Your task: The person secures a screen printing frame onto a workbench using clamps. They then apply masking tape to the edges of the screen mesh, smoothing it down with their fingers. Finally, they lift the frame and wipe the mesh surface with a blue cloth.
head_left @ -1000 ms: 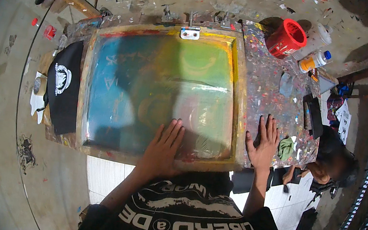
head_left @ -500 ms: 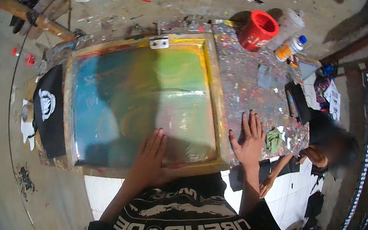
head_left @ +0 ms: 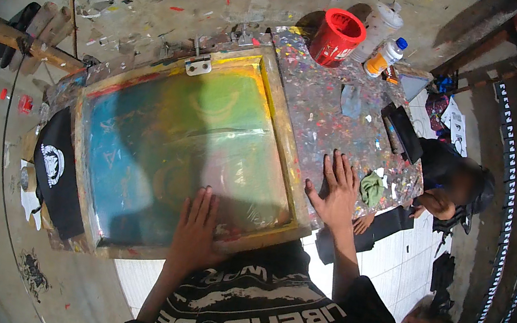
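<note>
A wooden-framed printing screen (head_left: 281,158) lies before me, its mesh stained blue, green and yellow. A metal clamp (head_left: 198,66) sits at its far edge. My left hand (head_left: 197,223) rests flat on the near part of the screen, its fingers stretched over the mesh and holding nothing. Off the screen's right side, my right hand (head_left: 336,198) lies with spread fingers on the paint-spattered table (head_left: 314,113). A crumpled green rag (head_left: 371,189) is just to its right. Black fabric with a round white print (head_left: 58,176) sticks out from under the screen's left side.
At the table's far end stand a red bucket (head_left: 337,41), a translucent container (head_left: 382,25) and a blue-capped bottle (head_left: 385,57). A black long-shaped object (head_left: 403,132) lies near the right edge. Beyond it another person (head_left: 450,180) bends over black fabric (head_left: 380,230) above white floor tiles.
The view has shifted slightly, so the table and screen sit further left. Both my hands keep their places. The other person's arm has drawn back toward the table's edge.
</note>
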Motion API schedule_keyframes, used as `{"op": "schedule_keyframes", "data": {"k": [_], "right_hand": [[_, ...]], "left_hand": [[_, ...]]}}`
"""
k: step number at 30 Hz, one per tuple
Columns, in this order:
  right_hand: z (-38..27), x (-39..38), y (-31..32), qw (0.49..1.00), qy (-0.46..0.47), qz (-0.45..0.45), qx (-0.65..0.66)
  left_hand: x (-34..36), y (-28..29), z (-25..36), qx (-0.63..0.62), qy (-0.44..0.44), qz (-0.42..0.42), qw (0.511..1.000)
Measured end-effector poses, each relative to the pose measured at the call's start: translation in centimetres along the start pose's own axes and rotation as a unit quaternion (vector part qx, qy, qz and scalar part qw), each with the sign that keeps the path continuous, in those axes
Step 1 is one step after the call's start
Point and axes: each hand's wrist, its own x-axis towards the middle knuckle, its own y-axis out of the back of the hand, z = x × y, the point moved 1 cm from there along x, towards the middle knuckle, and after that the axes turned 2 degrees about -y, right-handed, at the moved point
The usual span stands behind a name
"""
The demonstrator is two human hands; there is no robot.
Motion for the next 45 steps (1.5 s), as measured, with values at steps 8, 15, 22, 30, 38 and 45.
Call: {"op": "schedule_keyframes", "data": {"k": [8,15,22,30,38,45], "right_hand": [[1.2,-0.5,-1.1,1.0,0.02,0.002,0.01],[3.4,-0.7,-3.2,0.996,0.059,0.019,-0.06],[0.9,-0.9,-1.0,0.999,0.038,0.035,0.001],[-2.0,1.1,0.0,0.996,0.066,0.008,0.052],[-3.1,2.2,-2.1,0.999,0.029,-0.015,0.031],[-3.0,1.8,-2.4,0.999,0.029,-0.016,0.037]], "left_hand": [[-3.4,1.5,1.0,0.082,-0.145,0.08,0.983],[-2.4,15.2,5.2,0.229,-0.118,0.253,0.933],[6.3,27.8,3.7,0.328,-0.065,0.445,0.831],[11.9,33.2,3.0,0.287,-0.091,0.519,0.8],[12.4,33.4,5.8,0.305,-0.075,0.546,0.777],[12.7,33.1,6.2,0.262,-0.132,0.563,0.773]]}}
